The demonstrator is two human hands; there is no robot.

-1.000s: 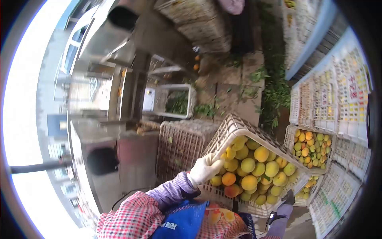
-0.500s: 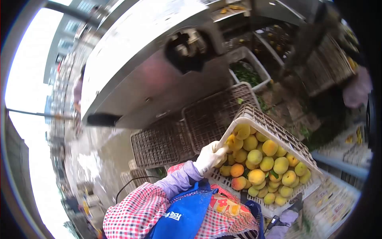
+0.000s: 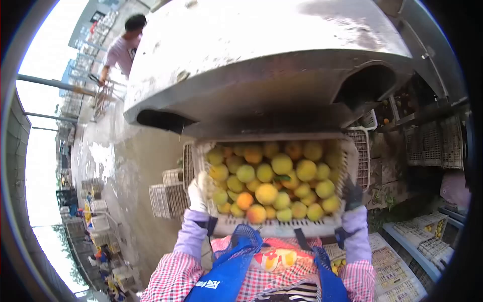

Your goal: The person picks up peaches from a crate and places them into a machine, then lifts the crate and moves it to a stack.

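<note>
With the left hand (image 3: 197, 194) in a white glove, grips the crate (image 3: 282, 227) at its 9 o'clock side, and with the dark-gloved right hand (image 3: 352, 194) at 3 o'clock, up by the chest, just below the big metal hood (image 3: 261, 65). Likely heavy and stiff, full of soft fruit (image 3: 266, 193) easy to bruise, so best held by both side walls. Cannot see the fingertips or the crate's bottom.

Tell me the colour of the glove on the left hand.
White, best seen in the head view, where the left hand grips the crate.
</note>
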